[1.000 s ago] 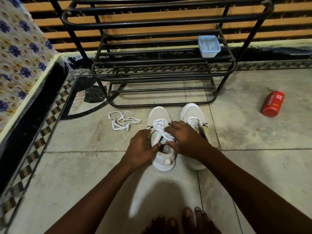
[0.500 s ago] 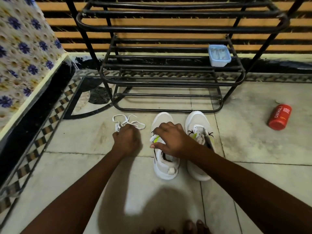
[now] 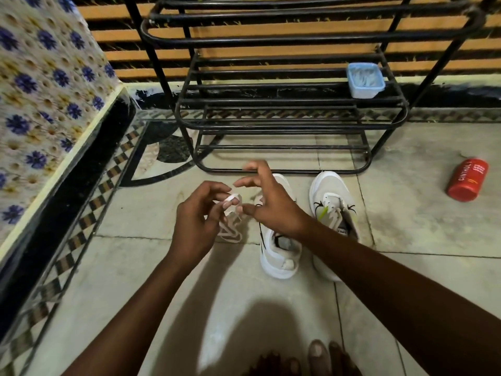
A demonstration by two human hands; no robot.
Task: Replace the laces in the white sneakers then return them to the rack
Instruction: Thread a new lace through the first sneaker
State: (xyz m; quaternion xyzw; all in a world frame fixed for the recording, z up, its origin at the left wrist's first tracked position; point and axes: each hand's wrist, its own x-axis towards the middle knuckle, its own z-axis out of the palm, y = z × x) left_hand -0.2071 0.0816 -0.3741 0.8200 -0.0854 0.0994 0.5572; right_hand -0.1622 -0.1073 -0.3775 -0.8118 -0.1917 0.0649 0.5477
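Two white sneakers stand on the floor in front of the black rack (image 3: 292, 118). The left sneaker (image 3: 279, 256) shows an open tongue with no lace visible. On the right sneaker (image 3: 334, 204) a lace sits loosely. My left hand (image 3: 195, 221) pinches a loose white lace (image 3: 231, 215), lifted above the tiles left of the shoes, and the rest of the lace hangs in loops below my fingers. My right hand (image 3: 268, 202) hovers over the left sneaker's toe with fingers spread, its thumb close to the lace end.
A small blue lidded container (image 3: 364, 80) sits on the rack's lower shelf at the right. A red can (image 3: 467, 180) lies on the tiles at far right. A bed with floral cloth (image 3: 40, 104) borders the left side. My toes (image 3: 320, 356) show at the bottom.
My left hand picked the loose lace off the floor and raised it. My right hand left the left sneaker and opened toward the lace.
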